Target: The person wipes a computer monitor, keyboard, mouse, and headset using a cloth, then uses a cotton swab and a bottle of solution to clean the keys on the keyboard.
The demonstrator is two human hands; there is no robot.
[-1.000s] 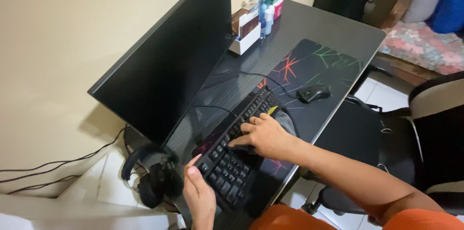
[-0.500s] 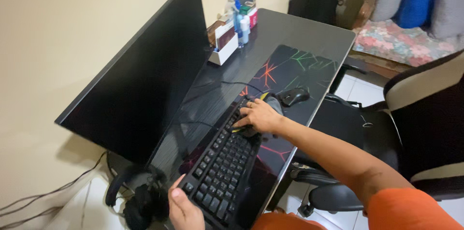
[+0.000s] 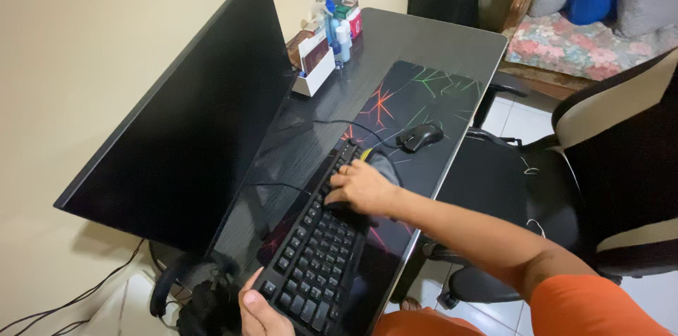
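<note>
Pressing cloth [image 3: 385,166] on keyboard [image 3: 318,244]: right hand [image 3: 360,188] | left hand [image 3: 258,315] gripping keyboard edge | organizer [image 3: 314,75]: bottles

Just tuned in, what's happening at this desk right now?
A person is wiping a black computer keyboard on a dark desk mat with coloured streaks. Their right hand presses a dark grey cloth onto the keys near the far end, while the left hand grips the near end. A black mouse lies beyond, untouched.
</note>
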